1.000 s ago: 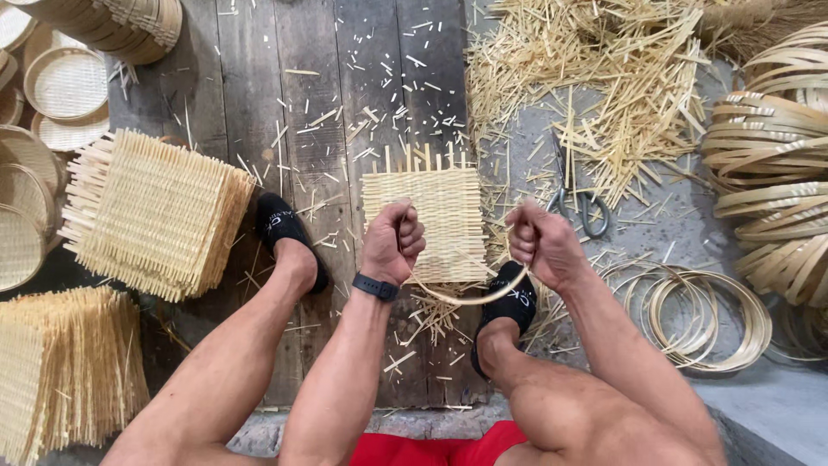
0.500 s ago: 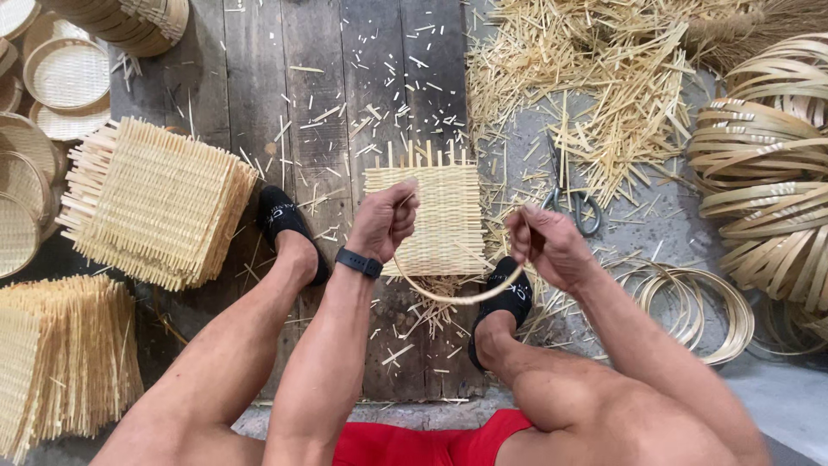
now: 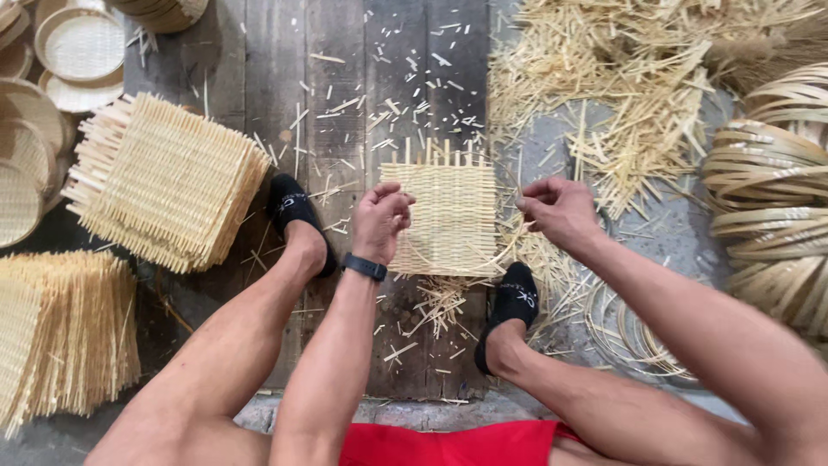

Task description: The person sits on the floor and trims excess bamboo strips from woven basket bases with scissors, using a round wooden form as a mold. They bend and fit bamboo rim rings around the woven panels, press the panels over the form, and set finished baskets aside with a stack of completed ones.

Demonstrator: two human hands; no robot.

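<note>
On a worn plank floor, a square woven bamboo mat (image 3: 448,216) with loose strip ends at twelve o'clock, left hand (image 3: 379,220) fisted at its nine o'clock edge, right hand (image 3: 559,211) pinched at three o'clock, both clamped on a thin bamboo strip (image 3: 457,267) curving beneath, stacked mats (image 3: 168,181) at nine o'clock.

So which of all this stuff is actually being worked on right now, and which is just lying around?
In hand:
- woven bamboo mat
- thin bamboo strip, bent between left hand and right hand

Lying about:
- stack of woven mats
- round woven trays
- bamboo hoops
- loose bamboo offcuts
</note>
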